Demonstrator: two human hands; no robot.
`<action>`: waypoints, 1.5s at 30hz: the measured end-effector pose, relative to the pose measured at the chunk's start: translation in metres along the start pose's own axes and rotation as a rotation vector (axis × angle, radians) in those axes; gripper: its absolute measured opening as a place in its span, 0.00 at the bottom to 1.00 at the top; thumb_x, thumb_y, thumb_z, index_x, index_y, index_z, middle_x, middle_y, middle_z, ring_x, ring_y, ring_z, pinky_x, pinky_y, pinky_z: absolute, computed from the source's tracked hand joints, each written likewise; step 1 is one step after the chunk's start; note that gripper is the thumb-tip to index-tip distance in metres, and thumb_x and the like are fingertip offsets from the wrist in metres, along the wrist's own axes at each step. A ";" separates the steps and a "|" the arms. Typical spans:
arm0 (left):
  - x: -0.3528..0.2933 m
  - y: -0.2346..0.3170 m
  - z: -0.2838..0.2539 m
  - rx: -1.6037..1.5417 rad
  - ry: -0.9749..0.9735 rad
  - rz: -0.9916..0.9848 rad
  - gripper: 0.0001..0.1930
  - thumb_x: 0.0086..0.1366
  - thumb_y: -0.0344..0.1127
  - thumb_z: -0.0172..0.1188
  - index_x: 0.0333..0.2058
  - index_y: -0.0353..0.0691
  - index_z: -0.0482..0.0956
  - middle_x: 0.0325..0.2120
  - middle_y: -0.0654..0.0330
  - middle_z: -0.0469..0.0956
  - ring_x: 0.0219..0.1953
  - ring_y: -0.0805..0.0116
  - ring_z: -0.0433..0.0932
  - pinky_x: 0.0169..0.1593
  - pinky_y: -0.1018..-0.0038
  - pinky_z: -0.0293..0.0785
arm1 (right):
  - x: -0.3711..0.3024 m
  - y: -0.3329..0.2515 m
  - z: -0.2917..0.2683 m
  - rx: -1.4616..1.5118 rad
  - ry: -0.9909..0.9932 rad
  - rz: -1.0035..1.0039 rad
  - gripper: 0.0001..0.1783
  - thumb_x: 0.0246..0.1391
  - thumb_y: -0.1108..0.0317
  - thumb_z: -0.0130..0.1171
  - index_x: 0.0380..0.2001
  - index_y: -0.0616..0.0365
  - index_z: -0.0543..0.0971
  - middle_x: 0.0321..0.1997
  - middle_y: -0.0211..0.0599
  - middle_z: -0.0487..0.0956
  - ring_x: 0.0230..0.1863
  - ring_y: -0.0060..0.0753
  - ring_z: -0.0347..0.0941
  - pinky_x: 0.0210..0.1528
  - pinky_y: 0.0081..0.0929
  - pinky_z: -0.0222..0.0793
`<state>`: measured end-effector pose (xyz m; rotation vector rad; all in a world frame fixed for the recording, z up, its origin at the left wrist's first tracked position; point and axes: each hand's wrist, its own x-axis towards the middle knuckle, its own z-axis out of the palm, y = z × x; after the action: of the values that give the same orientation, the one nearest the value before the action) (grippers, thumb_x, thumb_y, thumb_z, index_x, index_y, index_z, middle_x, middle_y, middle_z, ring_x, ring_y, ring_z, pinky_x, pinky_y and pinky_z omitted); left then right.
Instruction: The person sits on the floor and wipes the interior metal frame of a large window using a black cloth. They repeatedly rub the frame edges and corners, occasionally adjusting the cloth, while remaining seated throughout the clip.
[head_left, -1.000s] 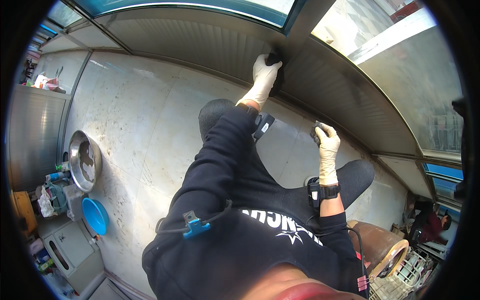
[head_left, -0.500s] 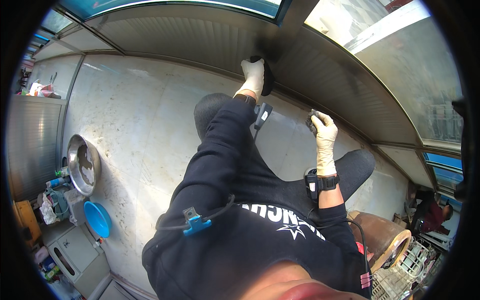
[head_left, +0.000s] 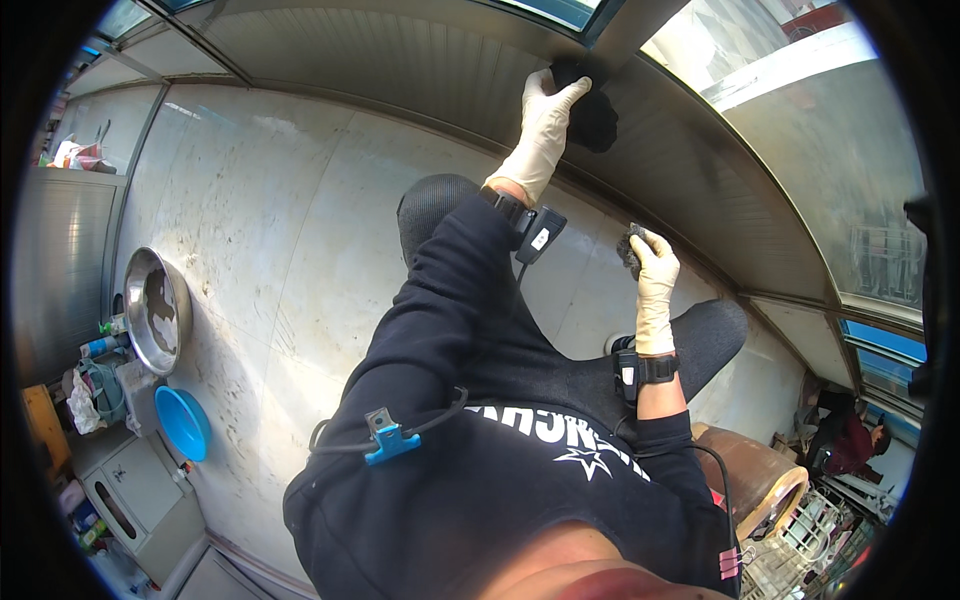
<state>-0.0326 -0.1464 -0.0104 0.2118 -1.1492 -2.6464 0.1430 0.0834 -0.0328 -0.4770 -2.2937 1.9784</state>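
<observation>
My left hand (head_left: 549, 105), in a cream rubber glove, is closed on a black cloth (head_left: 594, 122). The cloth rests against the ribbed metal wall panel (head_left: 440, 75), beside an upright metal post (head_left: 606, 62); part of it is hidden behind the fingers. Lower and to the right, my right hand (head_left: 656, 262), gloved alike, pinches a grey, fuzzy scouring pad (head_left: 630, 250), apparently steel wool. That pad is held above the floor, apart from the panel.
On the pale, smudged floor (head_left: 300, 170) at the left stand a steel basin (head_left: 178, 325) and a blue plastic basin (head_left: 184, 424). A brown jar (head_left: 735, 465) and wire racks (head_left: 810, 525) lie at the lower right. Windows rise above the panels. Another person (head_left: 850, 440) is at the far right.
My left hand has moved up the panel with the black cloth, away from the bottom rail and toward the post. My right hand has barely moved and still holds the pad.
</observation>
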 end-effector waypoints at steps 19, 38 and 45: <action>0.030 -0.007 -0.026 0.346 0.302 0.360 0.23 0.65 0.33 0.66 0.54 0.29 0.69 0.47 0.47 0.78 0.50 0.56 0.78 0.58 0.65 0.70 | 0.004 0.009 0.029 0.038 -0.012 0.131 0.13 0.56 0.77 0.66 0.45 0.70 0.83 0.42 0.39 0.85 0.40 0.25 0.81 0.48 0.22 0.77; -0.014 -0.083 -0.075 0.742 0.484 -0.288 0.22 0.60 0.34 0.66 0.51 0.34 0.74 0.41 0.47 0.81 0.40 0.52 0.82 0.42 0.61 0.76 | 0.012 0.037 0.017 0.208 0.094 0.336 0.10 0.56 0.76 0.65 0.43 0.64 0.85 0.39 0.34 0.86 0.38 0.23 0.81 0.45 0.20 0.77; 0.009 -0.049 -0.047 0.740 0.337 -0.012 0.22 0.57 0.30 0.66 0.52 0.35 0.77 0.49 0.46 0.79 0.54 0.49 0.77 0.58 0.62 0.71 | 0.007 0.032 0.017 0.245 0.125 0.337 0.09 0.55 0.78 0.67 0.41 0.65 0.83 0.37 0.34 0.85 0.36 0.24 0.81 0.42 0.22 0.79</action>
<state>-0.0389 -0.1492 -0.0783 0.7547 -1.9230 -1.9587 0.1375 0.0736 -0.0677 -0.9838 -1.9650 2.2608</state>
